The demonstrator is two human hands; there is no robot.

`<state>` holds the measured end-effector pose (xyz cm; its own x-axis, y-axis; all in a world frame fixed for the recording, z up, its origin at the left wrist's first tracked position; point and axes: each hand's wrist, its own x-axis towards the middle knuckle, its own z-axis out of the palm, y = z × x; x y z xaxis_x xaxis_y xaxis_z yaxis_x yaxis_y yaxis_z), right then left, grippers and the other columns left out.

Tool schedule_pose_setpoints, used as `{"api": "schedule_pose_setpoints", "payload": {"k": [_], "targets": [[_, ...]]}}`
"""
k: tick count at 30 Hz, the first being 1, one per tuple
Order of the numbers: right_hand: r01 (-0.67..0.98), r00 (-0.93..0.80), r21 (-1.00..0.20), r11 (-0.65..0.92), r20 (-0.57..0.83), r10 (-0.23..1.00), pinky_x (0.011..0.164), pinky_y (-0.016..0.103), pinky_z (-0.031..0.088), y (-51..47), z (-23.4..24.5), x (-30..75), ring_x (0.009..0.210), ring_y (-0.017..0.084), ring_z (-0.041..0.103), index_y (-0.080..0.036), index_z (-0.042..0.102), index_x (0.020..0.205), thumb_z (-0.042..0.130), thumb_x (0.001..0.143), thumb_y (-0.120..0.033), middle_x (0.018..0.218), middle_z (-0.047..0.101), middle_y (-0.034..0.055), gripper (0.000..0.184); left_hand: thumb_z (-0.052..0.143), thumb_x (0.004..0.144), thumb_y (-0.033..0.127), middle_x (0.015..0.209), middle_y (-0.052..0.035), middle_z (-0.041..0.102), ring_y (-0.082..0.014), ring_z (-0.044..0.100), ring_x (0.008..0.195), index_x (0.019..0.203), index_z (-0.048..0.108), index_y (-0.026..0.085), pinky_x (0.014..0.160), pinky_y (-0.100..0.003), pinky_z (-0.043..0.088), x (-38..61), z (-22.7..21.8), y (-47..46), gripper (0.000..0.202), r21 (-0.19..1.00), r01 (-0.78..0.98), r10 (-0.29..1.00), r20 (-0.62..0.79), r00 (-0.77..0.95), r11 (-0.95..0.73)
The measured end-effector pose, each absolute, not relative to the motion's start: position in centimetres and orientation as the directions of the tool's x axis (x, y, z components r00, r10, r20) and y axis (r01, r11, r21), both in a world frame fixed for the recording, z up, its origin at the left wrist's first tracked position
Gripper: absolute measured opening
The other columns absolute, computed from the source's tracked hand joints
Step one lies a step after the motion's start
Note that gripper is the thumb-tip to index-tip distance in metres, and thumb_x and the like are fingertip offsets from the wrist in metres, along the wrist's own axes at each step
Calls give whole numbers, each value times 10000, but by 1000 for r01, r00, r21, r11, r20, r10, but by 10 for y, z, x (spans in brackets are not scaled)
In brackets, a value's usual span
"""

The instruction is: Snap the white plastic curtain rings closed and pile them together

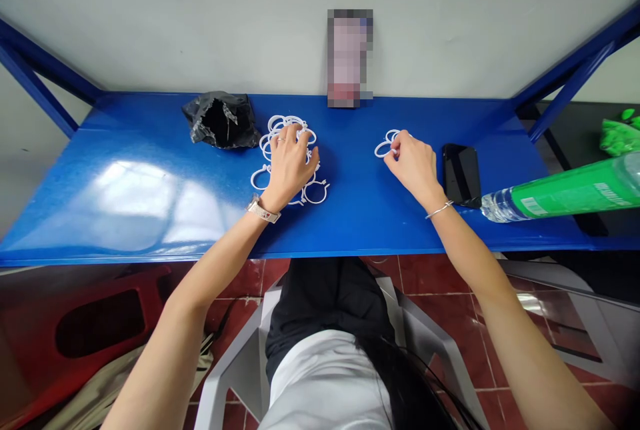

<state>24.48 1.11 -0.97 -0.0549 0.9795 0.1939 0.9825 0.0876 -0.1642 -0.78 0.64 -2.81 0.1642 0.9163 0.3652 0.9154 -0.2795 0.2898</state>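
A pile of white plastic rings (315,192), some with small tabs at a gap, lies left of centre on the blue table. Over this pile is my left hand (289,160), its fingers spread and bent downward, touching or just above the rings. The fingertips partly cover what lies beneath them. To the right, my right hand (415,162) pinches a white ring (384,149) between thumb and fingers. Another ring shows just behind it, partly hidden by the fingers; whether it is also held I cannot tell.
A crumpled black plastic bag (223,125) sits open behind and left of the pile. By my right wrist lies a black phone (461,175), beside a green-labelled bottle (570,189). A pixelated upright object (349,60) leans at the wall. Blue table (350,233) has frame bars at both ends.
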Motion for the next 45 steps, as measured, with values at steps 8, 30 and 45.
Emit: {"api": "schedule_pose_setpoints", "payload": {"k": [8,30,45], "targets": [[997,-2,-69,19,236,972,645,365,408,19,-13,270,743,307,658,-137,698,926,470,955,-303,813,712,192,284,490,939,307,1458,-173,535,-387,415,1419,1187,602,191,1142,-651,293,-13,-47,13,296,313,888,888,419,189,-337],[956,-156,-198,218,290,944,599,333,365,14,-14,256,717,257,614,-186,711,798,494,927,-230,815,732,132,256,463,964,270,1159,-155,677,-327,588,1175,1081,666,130,1158,-630,263,-10,-45,14,274,234,826,849,279,448,-513],[849,-414,-248,466,234,879,588,306,369,7,-18,241,751,218,669,-202,719,876,455,876,-128,874,761,54,274,476,890,153,794,-39,643,-151,561,663,960,671,183,675,-312,466,-6,-18,5,209,543,606,809,467,358,-582]]}}
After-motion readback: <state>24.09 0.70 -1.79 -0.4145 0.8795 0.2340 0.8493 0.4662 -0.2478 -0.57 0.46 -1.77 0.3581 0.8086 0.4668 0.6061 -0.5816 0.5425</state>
